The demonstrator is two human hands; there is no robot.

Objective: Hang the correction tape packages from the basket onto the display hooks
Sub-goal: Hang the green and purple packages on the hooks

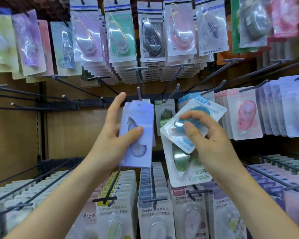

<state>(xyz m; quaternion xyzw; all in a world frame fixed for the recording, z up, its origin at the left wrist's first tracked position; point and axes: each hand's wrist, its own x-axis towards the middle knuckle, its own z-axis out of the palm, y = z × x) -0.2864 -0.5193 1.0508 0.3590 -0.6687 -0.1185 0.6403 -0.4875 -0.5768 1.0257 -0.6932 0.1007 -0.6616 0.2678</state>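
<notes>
Left hand: my left hand (110, 135) grips a lavender package (141, 118), thumb across its front, the other fingers behind, forefinger stretched up along its edge
Right hand: my right hand (212, 144) pinches a blue package (198, 111) by its blister between thumb and fingertips; a green package (181, 163) sits behind it in the same hand, though I cannot tell how it is gripped
Display board: a brown display board (72, 128) with dark rails and many hooks
Hung stock: upper rows (152, 40) and lower rows (152, 213) of packages already on hooks
Basket: not in my view
Target hook: a bare hook (139, 94) points out just above the lavender package
Hanging hole: the hanging hole (139, 105) at the card's top lies just below that hook's tip, not yet threaded
Step in hand: I judge this as lining up the lavender package to go onto the hook
Next move: lift the card a little, bring the hole over the tip, then slide it back along the hook; the card must stay square to the hook or the tip will catch beside the hole. The two packages in my right hand wait their turn
</notes>
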